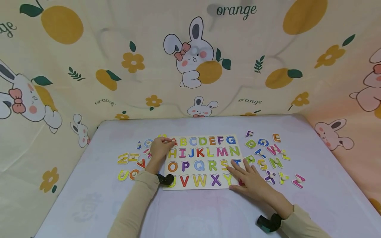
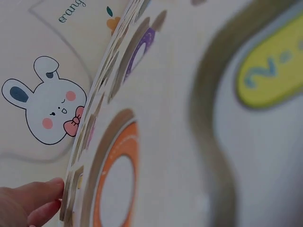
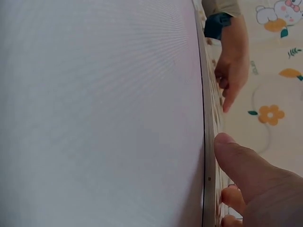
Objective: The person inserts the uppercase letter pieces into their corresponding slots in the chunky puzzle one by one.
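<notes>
A white alphabet puzzle board (image 1: pixel 190 180) with coloured letters lies flat at the middle of the table. My left hand (image 1: pixel 160 147) reaches over its left side. The index finger points out straight and touches the red letter A (image 1: pixel 175 142) at the upper left corner; other fingers look folded. Nothing shows between the fingers in the right wrist view. My right hand (image 1: pixel 251 180) rests with spread fingers on the board's lower right corner, thumb (image 3: pixel 232 153) at the front edge. It partly covers the T and the letter beside the Y. An orange O (image 2: pixel 102 189) shows large in the left wrist view.
Loose knobbed letters lie on both sides of the board, among them a yellow U (image 1: pixel 122 175) and a red V (image 1: pixel 142 163) on the left, an orange E (image 1: pixel 276 137) and a purple X (image 1: pixel 270 177) on the right. A printed cloth (image 1: pixel 232 99) hangs behind the table.
</notes>
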`<state>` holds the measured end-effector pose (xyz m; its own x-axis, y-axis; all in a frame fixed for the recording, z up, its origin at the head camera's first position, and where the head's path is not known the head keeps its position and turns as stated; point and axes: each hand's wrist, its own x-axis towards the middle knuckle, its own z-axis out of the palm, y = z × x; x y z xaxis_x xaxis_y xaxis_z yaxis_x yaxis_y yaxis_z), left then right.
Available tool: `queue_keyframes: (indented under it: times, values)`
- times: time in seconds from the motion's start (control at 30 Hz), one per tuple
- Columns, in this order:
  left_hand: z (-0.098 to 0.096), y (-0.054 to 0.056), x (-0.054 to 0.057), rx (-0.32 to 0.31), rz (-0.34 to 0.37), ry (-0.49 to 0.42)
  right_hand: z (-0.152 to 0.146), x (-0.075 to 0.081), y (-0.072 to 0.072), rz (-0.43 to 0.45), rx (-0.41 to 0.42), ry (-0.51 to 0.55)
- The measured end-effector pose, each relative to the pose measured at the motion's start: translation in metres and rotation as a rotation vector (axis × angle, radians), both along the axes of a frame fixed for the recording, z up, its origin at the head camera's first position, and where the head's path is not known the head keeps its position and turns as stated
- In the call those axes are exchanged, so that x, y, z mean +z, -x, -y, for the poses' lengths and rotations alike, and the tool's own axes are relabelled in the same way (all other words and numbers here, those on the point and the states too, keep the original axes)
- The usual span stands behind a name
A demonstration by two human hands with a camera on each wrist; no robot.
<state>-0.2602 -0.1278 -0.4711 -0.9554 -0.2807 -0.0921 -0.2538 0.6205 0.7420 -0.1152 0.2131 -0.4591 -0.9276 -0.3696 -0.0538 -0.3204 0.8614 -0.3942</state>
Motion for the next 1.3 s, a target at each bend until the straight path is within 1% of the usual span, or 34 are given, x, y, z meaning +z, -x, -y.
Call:
queue_keyframes:
  times: [0.17,0.37,0.6,0.7,0.8,0.87,0.93,1.03,1.13,1.23,1.3]
  values:
    - [-0.003,-0.002,0.003,-0.005,-0.029,0.009,-0.001,-0.001,0.000,-0.011,-0.002,-0.003]
    - [-0.001,-0.002,0.002,-0.018,-0.027,0.003,0.000,-0.001,0.000,-0.022,0.004,-0.007]
    - [0.005,-0.003,-0.001,-0.036,-0.052,-0.054,0.000,-0.001,-0.001,-0.006,0.000,0.004]
    - [0.008,-0.003,-0.001,-0.040,-0.085,-0.064,-0.001,-0.001,-0.001,-0.008,0.005,0.006]
    - [0.014,-0.002,-0.001,-0.048,-0.144,-0.080,-0.001,-0.001,-0.001,-0.002,0.007,0.008]
    - [0.018,-0.001,0.000,-0.051,-0.186,-0.075,-0.001,-0.001,-0.001,0.006,0.005,0.005]
    - [0.023,0.001,0.000,-0.050,-0.210,-0.074,0.000,0.000,0.000,0.010,0.005,-0.001]
    - [0.029,0.003,0.002,-0.035,-0.219,-0.075,0.000,0.001,0.001,0.015,0.010,-0.014]
    - [0.033,0.005,0.004,-0.004,-0.214,-0.088,0.001,0.002,0.002,0.021,0.010,-0.018]
    - [0.036,0.006,0.004,0.028,-0.202,-0.092,0.002,0.003,0.002,0.019,0.009,-0.017]
    - [0.037,0.007,0.005,0.046,-0.186,-0.079,0.003,0.003,0.002,0.019,0.007,-0.012]
